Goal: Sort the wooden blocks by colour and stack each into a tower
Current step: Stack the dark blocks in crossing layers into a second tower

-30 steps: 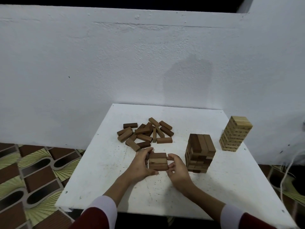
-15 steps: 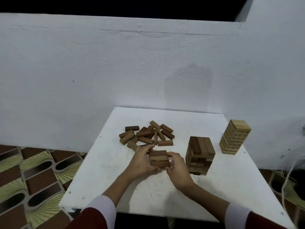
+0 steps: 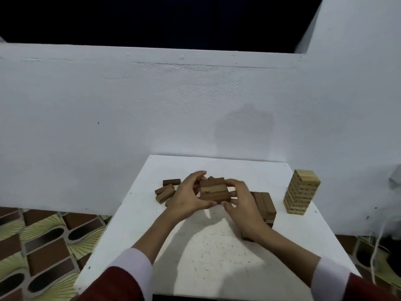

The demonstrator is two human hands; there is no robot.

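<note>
Standing complete, as far as can be judged: one light-wood tower [image 3: 302, 191] at the right of the white counter [image 3: 217, 257]. Part-built: one dark-brown tower [image 3: 265, 204] just right of centre, largely hidden behind the right hand [image 3: 243, 205]. Outstanding: a scatter of loose dark blocks [image 3: 166, 191] at the far left of the counter, more probably hidden behind the hands. In transit: a small stack of brown blocks [image 3: 213, 190], several layers, raised off the counter between both hands. Left hand [image 3: 187, 198]: fingers curled round the stack's left side, thumb beneath its front edge. Right hand: fingers curled against the stack's right side, thumb underneath. Both hands grasping, neither released. Estimate: dark sorting roughly midway.
</note>
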